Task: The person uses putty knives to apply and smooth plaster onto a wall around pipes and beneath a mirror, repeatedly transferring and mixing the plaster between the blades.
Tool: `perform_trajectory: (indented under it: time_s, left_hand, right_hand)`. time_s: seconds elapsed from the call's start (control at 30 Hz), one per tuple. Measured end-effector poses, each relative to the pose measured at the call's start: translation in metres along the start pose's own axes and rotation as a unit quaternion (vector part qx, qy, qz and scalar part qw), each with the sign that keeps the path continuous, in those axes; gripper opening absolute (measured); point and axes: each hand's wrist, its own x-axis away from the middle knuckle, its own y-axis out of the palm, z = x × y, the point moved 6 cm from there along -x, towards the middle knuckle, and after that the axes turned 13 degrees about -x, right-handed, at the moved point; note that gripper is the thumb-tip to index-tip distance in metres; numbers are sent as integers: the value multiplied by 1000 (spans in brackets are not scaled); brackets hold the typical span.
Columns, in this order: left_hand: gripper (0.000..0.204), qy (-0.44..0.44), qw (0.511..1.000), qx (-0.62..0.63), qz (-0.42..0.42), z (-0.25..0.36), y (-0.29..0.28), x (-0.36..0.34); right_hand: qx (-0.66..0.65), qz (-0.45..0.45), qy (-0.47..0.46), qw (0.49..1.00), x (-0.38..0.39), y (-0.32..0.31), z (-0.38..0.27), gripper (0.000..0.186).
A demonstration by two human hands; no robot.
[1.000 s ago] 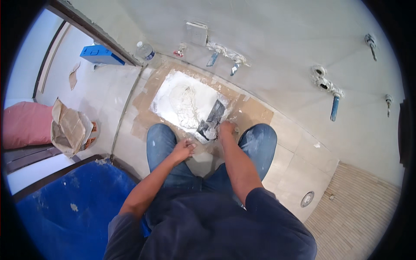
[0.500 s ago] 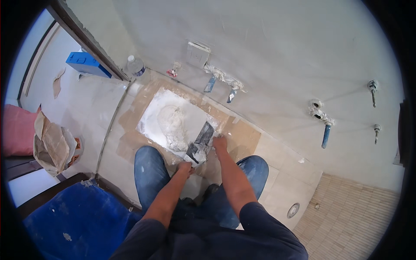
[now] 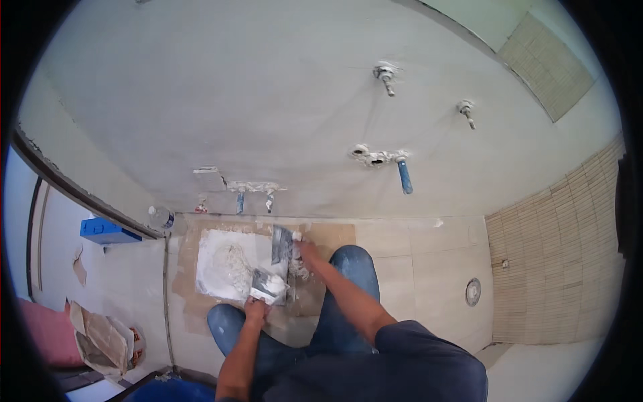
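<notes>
My left hand (image 3: 256,309) is closed on the handle of a putty knife (image 3: 260,295) whose blade carries white paste. My right hand (image 3: 307,252) grips a steel trowel (image 3: 282,242) by its pale handle, its long blade reaching down beside the knife. Both tools are over the right side of a white board (image 3: 211,278), where a mound of wet white compound (image 3: 233,262) lies. The board rests on brown cardboard (image 3: 335,233) on the tiled floor, in front of my bent knees.
A plastic bottle (image 3: 161,217) and blue box (image 3: 102,230) are by the doorway; an open paper bag (image 3: 90,335) and pink sack (image 3: 43,331) lie left. Pipe stubs (image 3: 404,175) protrude from the wall. A drain (image 3: 473,291) is at right, beside a narrow-tiled surface (image 3: 549,268).
The view has swung up toward the wall. My left hand has come up to the board and now holds the putty knife; my right hand has raised the trowel's handle.
</notes>
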Motion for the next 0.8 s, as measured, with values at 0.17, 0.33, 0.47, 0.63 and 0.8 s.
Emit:
perform_trajectory:
  time_s: [0.17, 0.33, 0.47, 0.63, 0.8]
  left_hand:
    - [30, 73, 995, 50, -43, 44, -28, 29]
    - [31, 187, 968, 142, -89, 125, -23, 120]
    - [36, 198, 949, 215, -121, 172, -11, 188]
    - [39, 285, 918, 232, -152, 222, 1, 235]
    - [35, 303, 938, 168, -28, 240, 17, 238]
  right_hand:
    - [-349, -120, 31, 929, 50, -17, -83, 33]
    - [-484, -282, 140, 817, 119, -36, -138, 35]
    - [-510, -318, 182, 778, 144, -27, -159, 38]
    - [-348, -270, 107, 891, 162, -4, -177, 41]
    - [-277, -293, 45, 914, 209, 28, -212, 43]
